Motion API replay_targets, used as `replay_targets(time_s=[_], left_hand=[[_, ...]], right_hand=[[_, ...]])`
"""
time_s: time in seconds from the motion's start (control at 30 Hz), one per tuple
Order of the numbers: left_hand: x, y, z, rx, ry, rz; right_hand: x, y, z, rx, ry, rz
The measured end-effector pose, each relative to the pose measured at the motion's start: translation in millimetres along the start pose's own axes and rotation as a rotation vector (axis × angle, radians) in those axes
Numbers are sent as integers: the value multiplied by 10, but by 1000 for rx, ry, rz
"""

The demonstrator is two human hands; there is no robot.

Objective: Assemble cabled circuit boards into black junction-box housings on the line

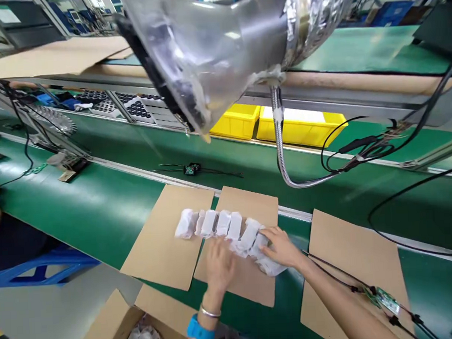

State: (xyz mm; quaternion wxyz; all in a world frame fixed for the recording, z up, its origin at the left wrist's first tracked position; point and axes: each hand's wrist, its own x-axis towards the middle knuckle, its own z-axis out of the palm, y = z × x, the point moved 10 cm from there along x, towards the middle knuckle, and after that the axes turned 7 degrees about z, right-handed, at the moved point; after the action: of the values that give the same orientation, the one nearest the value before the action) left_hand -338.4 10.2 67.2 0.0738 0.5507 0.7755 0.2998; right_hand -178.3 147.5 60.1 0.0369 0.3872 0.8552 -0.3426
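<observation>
A row of white, paper-wrapped packets (pixel 223 222) lies across two cardboard sheets (pixel 246 198); what is inside the wrapping is hidden. My left hand (pixel 219 264) reaches in from below, fingertips at the near edge of the row's middle, fingers stretched forward and partly hidden by the back of the hand. At the row's right end, my right hand (pixel 284 247) touches the last packets with thumb and fingers apart. Loose white wrapping (pixel 271 266) bulges out beneath the right hand. A blue band and a silver bracelet are on my left wrist.
An open carton (pixel 116 314) with white wrapped items stands below the table edge. Right, a cabled circuit board (pixel 387 300) lies on another cardboard sheet (pixel 351 244). Another board (pixel 191 169) sits on the green belt behind. A metal hood (pixel 220 45) hangs overhead. Another person's arm shows far left.
</observation>
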Motion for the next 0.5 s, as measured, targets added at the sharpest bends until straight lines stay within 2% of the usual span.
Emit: replay_targets(time_s=[0.07, 0.1, 0.17, 0.3, 0.5], left_hand=[[27, 281, 309, -28, -48, 76], [55, 343, 419, -35, -59, 89], [127, 340, 544, -42, -57, 80], [256, 237, 555, -93, -40, 66], [465, 363, 391, -190, 11, 41]], right_hand=[[39, 6, 52, -40, 45, 17], [46, 33, 61, -57, 55, 26], [15, 145, 25, -81, 56, 47], [-112, 362, -149, -101, 66, 104], [139, 143, -81, 21, 106, 146]])
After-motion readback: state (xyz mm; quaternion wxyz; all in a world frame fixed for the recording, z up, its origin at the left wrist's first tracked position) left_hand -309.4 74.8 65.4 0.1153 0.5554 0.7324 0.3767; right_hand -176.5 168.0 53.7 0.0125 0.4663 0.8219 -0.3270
